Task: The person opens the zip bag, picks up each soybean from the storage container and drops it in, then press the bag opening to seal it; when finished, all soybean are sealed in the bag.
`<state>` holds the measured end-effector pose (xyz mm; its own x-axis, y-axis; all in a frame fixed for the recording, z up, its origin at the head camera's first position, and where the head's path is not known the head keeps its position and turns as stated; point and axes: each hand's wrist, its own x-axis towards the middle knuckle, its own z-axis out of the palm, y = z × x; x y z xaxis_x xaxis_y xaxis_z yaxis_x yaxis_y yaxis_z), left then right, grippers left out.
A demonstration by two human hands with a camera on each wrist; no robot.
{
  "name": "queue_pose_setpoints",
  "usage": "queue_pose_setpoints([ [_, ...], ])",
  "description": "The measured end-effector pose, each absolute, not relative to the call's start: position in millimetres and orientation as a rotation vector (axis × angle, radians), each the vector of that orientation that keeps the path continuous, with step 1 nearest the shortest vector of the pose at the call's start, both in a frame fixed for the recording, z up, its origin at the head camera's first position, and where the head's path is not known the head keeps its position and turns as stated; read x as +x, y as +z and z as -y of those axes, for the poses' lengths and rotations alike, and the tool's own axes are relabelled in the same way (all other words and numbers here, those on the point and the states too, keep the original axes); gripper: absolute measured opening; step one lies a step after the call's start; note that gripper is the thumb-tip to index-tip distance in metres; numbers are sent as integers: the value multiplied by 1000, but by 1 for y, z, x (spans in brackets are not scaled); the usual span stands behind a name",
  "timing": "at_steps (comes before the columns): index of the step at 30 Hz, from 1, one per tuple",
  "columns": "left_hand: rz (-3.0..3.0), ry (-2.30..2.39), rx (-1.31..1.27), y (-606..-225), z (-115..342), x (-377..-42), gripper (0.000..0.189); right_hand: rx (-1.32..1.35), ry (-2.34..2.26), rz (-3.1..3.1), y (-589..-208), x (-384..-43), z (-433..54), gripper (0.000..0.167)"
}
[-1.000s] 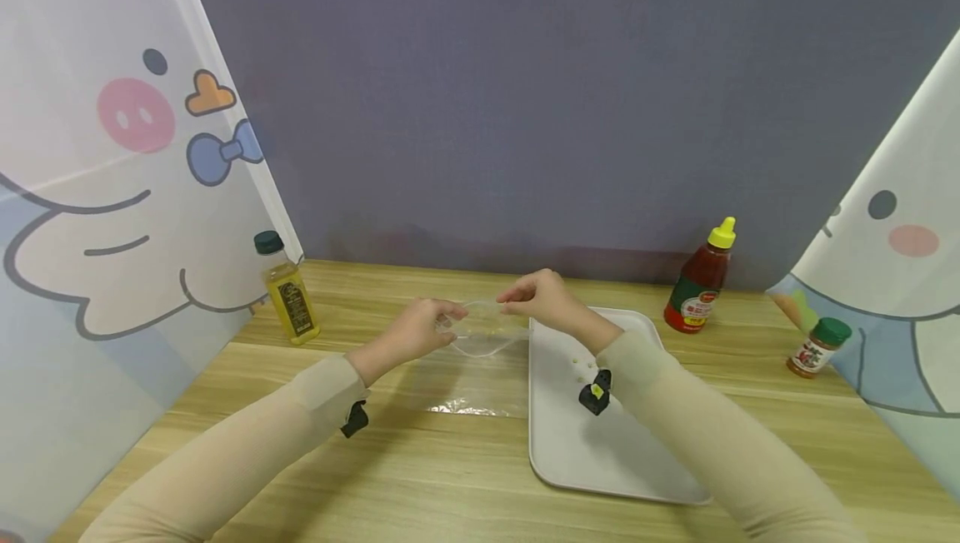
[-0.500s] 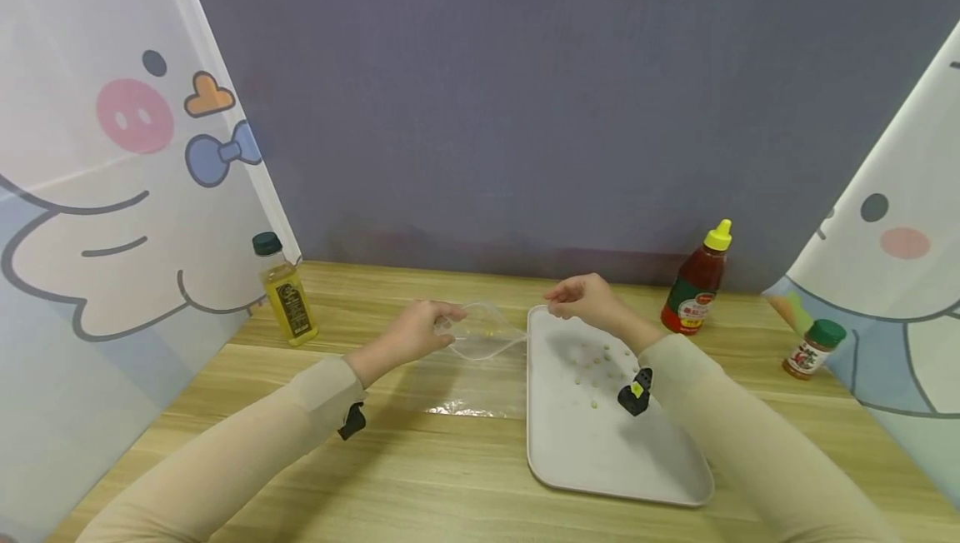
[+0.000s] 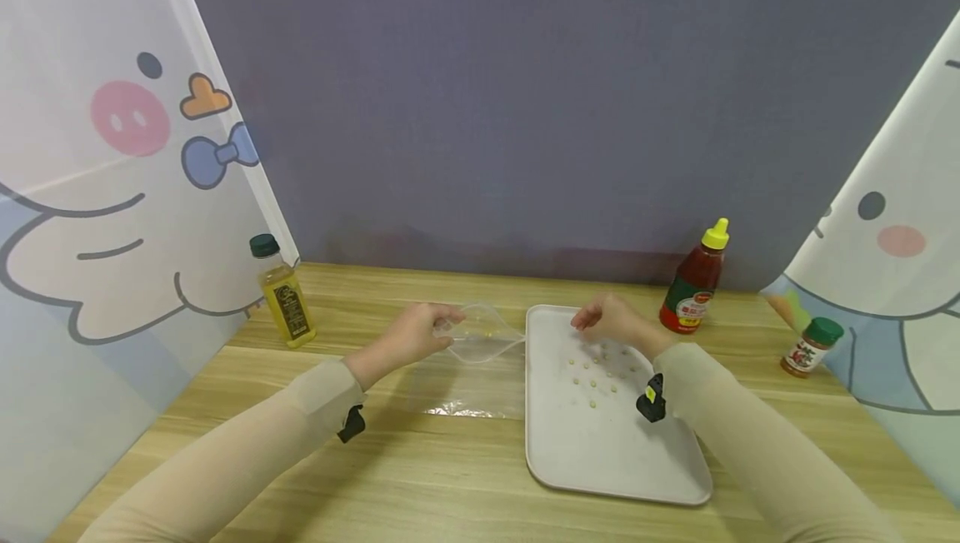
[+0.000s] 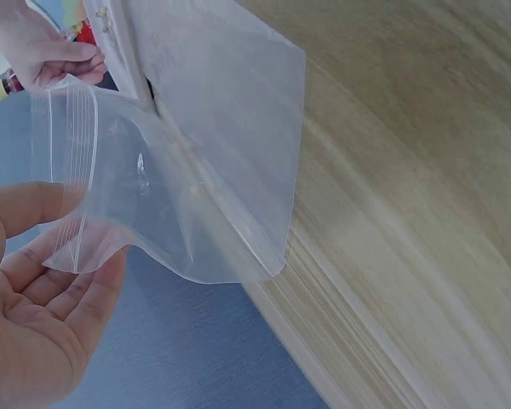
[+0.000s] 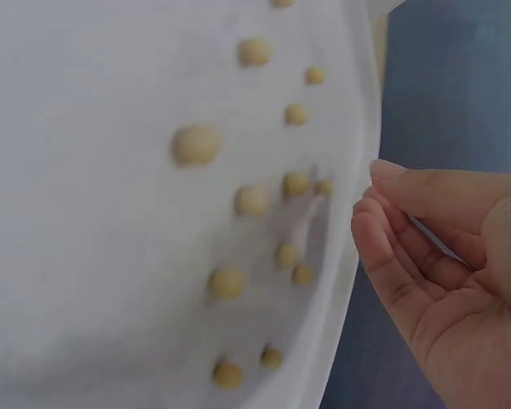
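A clear zip-lock bag (image 3: 472,389) stands with its mouth spread apart, left of the tray. My left hand (image 3: 423,331) grips its rim, thumb and fingers at the zip strip (image 4: 81,162). Faint yellow specks show through the bag's mouth in the head view. Several pale round beans, like soybeans (image 5: 196,145), lie scattered on the white tray (image 3: 600,460). Above the tray's far part hovers my right hand (image 3: 611,320), fingers bent loosely and thumb close to the index finger. Nothing shows between those fingertips in the right wrist view (image 5: 443,264).
An oil bottle (image 3: 288,301) with a dark cap stands at the left. Behind the tray's right side is a red sauce bottle (image 3: 692,293), and farther right a small green-capped spice jar (image 3: 810,349). A grey partition (image 3: 487,110) rises behind the wooden table (image 3: 337,476).
My right hand has moved right, from the bag's mouth to over the tray, uncovering more beans. My left hand keeps its grip on the bag.
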<state>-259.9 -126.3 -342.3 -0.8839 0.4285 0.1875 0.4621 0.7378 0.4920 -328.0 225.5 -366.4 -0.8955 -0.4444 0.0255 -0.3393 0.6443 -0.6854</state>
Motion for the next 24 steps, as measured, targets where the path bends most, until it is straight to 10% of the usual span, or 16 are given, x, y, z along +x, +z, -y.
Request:
queue_pose_setpoints([
  [24, 2859, -841, -751, -341, 125, -256, 41, -547, -852, -2784, -380, -332, -230, 5],
])
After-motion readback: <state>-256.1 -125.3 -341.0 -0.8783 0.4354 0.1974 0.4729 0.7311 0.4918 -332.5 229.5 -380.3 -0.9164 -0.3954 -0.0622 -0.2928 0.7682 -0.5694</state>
